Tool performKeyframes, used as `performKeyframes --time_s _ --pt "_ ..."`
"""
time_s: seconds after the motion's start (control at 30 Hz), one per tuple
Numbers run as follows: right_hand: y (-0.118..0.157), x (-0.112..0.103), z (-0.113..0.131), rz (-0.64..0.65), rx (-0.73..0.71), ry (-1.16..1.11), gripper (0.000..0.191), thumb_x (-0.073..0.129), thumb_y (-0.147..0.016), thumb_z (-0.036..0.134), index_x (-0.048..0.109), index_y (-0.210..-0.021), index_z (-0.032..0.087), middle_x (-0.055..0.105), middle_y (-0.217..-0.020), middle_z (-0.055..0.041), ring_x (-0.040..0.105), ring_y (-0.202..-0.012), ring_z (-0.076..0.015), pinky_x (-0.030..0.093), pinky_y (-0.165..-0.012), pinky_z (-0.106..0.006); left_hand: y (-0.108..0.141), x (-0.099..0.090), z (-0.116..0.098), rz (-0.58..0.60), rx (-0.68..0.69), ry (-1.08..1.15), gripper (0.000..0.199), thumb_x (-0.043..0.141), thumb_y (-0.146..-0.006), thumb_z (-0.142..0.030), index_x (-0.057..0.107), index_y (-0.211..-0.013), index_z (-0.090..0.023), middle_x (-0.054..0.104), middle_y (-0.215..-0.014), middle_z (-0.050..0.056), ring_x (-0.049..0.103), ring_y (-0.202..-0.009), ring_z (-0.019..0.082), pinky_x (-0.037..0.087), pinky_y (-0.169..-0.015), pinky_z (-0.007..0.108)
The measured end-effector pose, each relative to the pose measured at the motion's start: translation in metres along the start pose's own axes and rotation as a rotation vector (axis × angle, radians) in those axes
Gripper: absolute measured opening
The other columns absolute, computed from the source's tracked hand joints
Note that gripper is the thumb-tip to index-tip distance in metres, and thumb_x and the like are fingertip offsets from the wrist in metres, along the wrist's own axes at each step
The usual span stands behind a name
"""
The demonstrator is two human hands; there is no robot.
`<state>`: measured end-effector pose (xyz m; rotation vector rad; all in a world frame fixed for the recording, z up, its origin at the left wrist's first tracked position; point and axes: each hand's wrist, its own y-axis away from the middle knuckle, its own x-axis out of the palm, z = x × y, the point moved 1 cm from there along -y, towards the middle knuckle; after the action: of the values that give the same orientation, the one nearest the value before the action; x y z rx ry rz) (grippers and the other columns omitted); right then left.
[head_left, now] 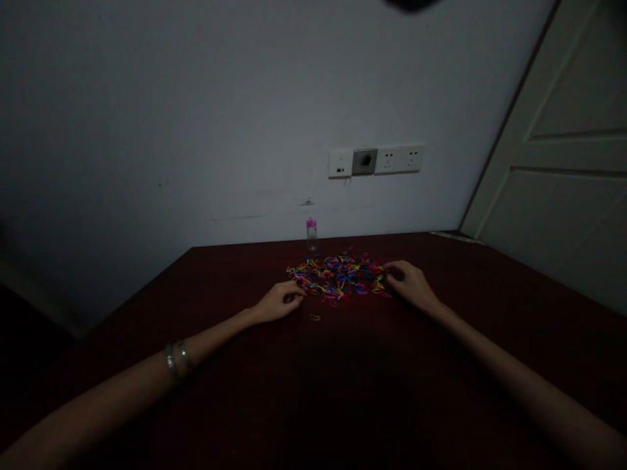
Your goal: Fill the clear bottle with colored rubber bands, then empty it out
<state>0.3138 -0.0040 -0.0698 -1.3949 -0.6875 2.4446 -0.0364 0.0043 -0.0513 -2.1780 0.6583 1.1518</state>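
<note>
A loose heap of small, thin loops [337, 274] in many bright colours, resembling rubber bands, is spread on a dark red-brown tabletop [235, 261]. At the heap's left edge rests my left hand [279, 301], its fingers bent and a small gap showing between thumb and forefinger. My right hand [410, 282] reaches to the right edge, thumb and forefinger apart beside the outermost loops. I see nothing clearly held in either hand. One yellow loop [314, 317] lies by itself in front of the heap. Behind it stands a small clear bottle [312, 243] with a pink top.
A pale wall [255, 130] rises directly behind the table's back edge. White sockets [399, 159] and a grey switch plate [365, 161] are set in it. A panelled door [563, 156] stands at the right. The lighting is dim.
</note>
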Motion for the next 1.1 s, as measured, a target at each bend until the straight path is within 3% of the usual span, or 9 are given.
performKeyframes --time_s 0.1,0.17,0.27,0.33,0.57,0.87,1.1 --pt "0.006 0.011 0.052 0.326 -0.12 -0.101 0.024 0.049 -0.076 0.028 0.065 -0.091 0.019 0.064 -0.074 -0.0018 0.057 -0.065 -0.0139 0.042 -0.061 -0.023 -0.019 -0.005 0.024 -0.195 -0.136 0.052 0.026 0.045 -0.079 -0.029 0.066 -0.087 -0.015 0.063 -0.088 0.006 0.055 -0.081 0.015 0.043 -0.077 0.027" --pt "0.011 0.024 0.078 0.467 -0.151 -0.091 0.021 0.052 -0.076 0.031 0.066 -0.088 0.019 0.062 -0.066 -0.0004 0.056 -0.059 -0.0127 0.038 -0.055 -0.021 -0.032 -0.007 0.044 -0.356 -0.234 0.113 0.027 0.045 -0.077 -0.03 0.066 -0.082 -0.014 0.064 -0.087 0.006 0.056 -0.084 0.017 0.042 -0.081 0.029" --pt "0.014 0.042 0.099 0.53 -0.193 -0.041 0.02 0.054 -0.077 0.035 0.065 -0.085 0.02 0.063 -0.068 -0.0012 0.057 -0.061 -0.0137 0.035 -0.053 -0.021 -0.049 -0.003 0.072 -0.546 -0.409 0.239 0.031 0.042 -0.075 -0.032 0.066 -0.079 -0.013 0.066 -0.082 0.006 0.058 -0.081 0.018 0.043 -0.076 0.027" --pt "0.013 0.049 0.104 0.516 -0.189 -0.005 0.02 0.054 -0.078 0.036 0.063 -0.084 0.019 0.064 -0.072 -0.0029 0.058 -0.066 -0.0149 0.035 -0.054 -0.021 -0.055 0.001 0.086 -0.613 -0.494 0.282 0.032 0.041 -0.073 -0.032 0.067 -0.079 -0.013 0.066 -0.079 0.005 0.058 -0.076 0.017 0.043 -0.07 0.025" --pt "0.011 0.056 0.107 0.452 -0.171 0.074 0.019 0.051 -0.08 0.033 0.058 -0.087 0.017 0.065 -0.081 -0.007 0.06 -0.075 -0.0177 0.038 -0.06 -0.022 -0.062 0.007 0.105 -0.679 -0.582 0.313 0.032 0.041 -0.07 -0.029 0.068 -0.077 -0.012 0.066 -0.079 0.006 0.057 -0.071 0.015 0.04 -0.064 0.022" --pt "0.009 0.054 0.108 0.524 -0.258 0.082 0.016 0.043 -0.085 0.021 0.057 -0.086 0.015 0.064 -0.082 -0.0078 0.059 -0.075 -0.0159 0.036 -0.063 -0.022 -0.06 0.007 0.097 -0.665 -0.611 0.331 0.029 0.043 -0.067 -0.027 0.067 -0.07 -0.012 0.064 -0.065 0.004 0.055 -0.061 0.014 0.039 -0.058 0.022" --pt "0.012 0.048 0.096 0.502 -0.308 0.057 0.018 0.039 -0.088 0.026 0.054 -0.09 0.016 0.062 -0.079 -0.0068 0.055 -0.068 -0.015 0.032 -0.058 -0.022 -0.061 0.01 0.096 -0.652 -0.617 0.259 0.026 0.045 -0.068 -0.026 0.067 -0.066 -0.012 0.063 -0.062 0.004 0.056 -0.061 0.014 0.038 -0.057 0.021"
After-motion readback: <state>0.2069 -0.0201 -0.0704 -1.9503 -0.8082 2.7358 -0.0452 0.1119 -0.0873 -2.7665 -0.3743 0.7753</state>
